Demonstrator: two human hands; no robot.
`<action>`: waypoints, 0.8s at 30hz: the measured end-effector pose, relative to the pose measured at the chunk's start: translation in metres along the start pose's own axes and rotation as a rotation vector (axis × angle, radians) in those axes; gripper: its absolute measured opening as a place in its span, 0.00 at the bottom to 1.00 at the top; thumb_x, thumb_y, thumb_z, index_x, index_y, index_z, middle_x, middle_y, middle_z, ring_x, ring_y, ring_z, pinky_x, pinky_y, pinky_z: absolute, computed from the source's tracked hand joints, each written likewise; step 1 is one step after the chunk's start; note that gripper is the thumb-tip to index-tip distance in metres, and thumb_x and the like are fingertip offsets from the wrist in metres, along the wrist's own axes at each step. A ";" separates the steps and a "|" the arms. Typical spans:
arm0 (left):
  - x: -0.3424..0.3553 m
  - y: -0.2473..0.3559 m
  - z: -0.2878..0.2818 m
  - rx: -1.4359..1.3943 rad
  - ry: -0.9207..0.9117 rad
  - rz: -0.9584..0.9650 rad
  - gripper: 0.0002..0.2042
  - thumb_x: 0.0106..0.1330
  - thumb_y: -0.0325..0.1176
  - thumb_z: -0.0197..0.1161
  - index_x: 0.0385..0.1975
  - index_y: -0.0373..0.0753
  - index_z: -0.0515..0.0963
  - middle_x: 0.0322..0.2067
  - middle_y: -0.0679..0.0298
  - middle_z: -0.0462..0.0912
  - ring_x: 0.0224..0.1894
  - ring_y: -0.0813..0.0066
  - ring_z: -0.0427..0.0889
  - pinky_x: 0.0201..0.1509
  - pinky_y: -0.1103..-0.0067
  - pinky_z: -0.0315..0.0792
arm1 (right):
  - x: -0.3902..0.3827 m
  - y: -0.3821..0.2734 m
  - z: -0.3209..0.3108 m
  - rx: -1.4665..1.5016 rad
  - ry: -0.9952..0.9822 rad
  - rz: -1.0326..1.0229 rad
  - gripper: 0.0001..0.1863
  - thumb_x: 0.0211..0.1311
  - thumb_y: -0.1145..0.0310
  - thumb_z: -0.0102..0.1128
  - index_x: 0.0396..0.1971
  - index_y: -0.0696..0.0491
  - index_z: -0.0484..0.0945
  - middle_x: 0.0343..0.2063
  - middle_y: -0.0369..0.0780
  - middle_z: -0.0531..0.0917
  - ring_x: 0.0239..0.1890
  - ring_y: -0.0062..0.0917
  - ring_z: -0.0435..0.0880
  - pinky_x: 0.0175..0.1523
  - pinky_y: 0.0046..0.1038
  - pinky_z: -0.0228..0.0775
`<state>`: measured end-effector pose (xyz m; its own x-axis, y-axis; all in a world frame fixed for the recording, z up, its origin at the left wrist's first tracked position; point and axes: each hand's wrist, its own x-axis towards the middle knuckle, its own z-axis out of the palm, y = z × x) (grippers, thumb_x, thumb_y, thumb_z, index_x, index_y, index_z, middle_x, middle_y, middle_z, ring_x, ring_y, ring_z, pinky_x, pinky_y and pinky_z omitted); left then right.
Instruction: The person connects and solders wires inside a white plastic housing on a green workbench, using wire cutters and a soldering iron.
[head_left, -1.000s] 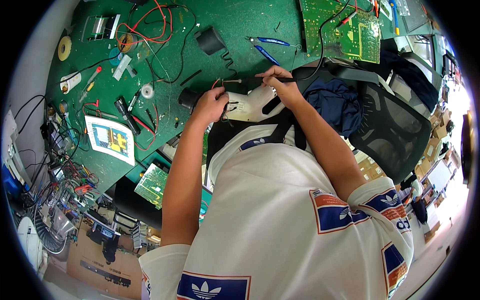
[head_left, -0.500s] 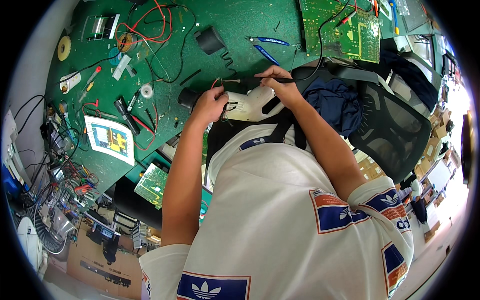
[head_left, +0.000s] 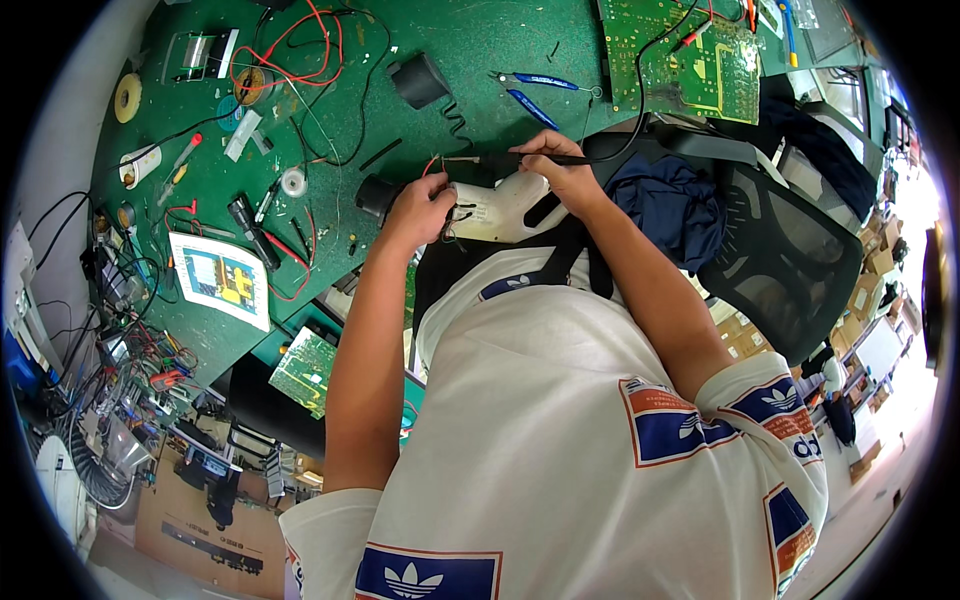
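A soldering iron (head_left: 498, 163) with a black handle lies in the grip of my right hand (head_left: 566, 178), its metal tip pointing left. The tip meets or nearly meets the end of a short red wire (head_left: 431, 164). That wire is pinched between the fingertips of my left hand (head_left: 418, 208). Below both hands is a cream plastic housing (head_left: 492, 214) with a looped handle, lying on its side close to my body. Dark wires come out by its left end. A black round part (head_left: 375, 194) sits just left of my left hand.
Blue-handled cutters (head_left: 540, 82) and a black plastic piece with a coiled cord (head_left: 418, 80) lie beyond my hands. A large green circuit board (head_left: 685, 60) is at the far right. A flashlight (head_left: 252, 230) and a printed sheet (head_left: 222, 278) are at left. An office chair (head_left: 785, 260) stands right.
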<state>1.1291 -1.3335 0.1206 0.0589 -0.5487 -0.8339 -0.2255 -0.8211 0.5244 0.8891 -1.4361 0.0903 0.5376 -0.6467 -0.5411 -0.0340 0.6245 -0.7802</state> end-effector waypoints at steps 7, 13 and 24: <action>-0.002 0.005 -0.001 0.010 0.001 0.000 0.21 0.64 0.39 0.58 0.53 0.32 0.75 0.43 0.50 0.84 0.46 0.59 0.83 0.52 0.72 0.71 | 0.000 -0.001 0.000 -0.011 -0.004 -0.003 0.04 0.59 0.78 0.58 0.34 0.56 0.77 0.40 0.41 0.84 0.39 0.18 0.79 0.49 0.23 0.70; -0.005 0.009 -0.002 -0.012 -0.016 -0.003 0.21 0.64 0.38 0.57 0.53 0.31 0.75 0.42 0.51 0.84 0.45 0.59 0.83 0.51 0.72 0.71 | -0.001 -0.003 0.002 -0.062 -0.002 0.000 0.04 0.60 0.78 0.58 0.34 0.55 0.77 0.40 0.39 0.84 0.39 0.16 0.78 0.49 0.22 0.69; -0.003 0.005 0.000 -0.004 0.022 0.002 0.23 0.63 0.39 0.58 0.55 0.32 0.74 0.45 0.50 0.83 0.48 0.57 0.82 0.53 0.72 0.71 | -0.002 -0.004 0.004 -0.046 0.001 -0.015 0.04 0.59 0.78 0.59 0.34 0.56 0.77 0.40 0.39 0.84 0.39 0.16 0.78 0.49 0.22 0.69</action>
<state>1.1279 -1.3357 0.1256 0.0795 -0.5533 -0.8291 -0.2218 -0.8208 0.5265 0.8917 -1.4353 0.0956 0.5374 -0.6564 -0.5295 -0.0644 0.5941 -0.8018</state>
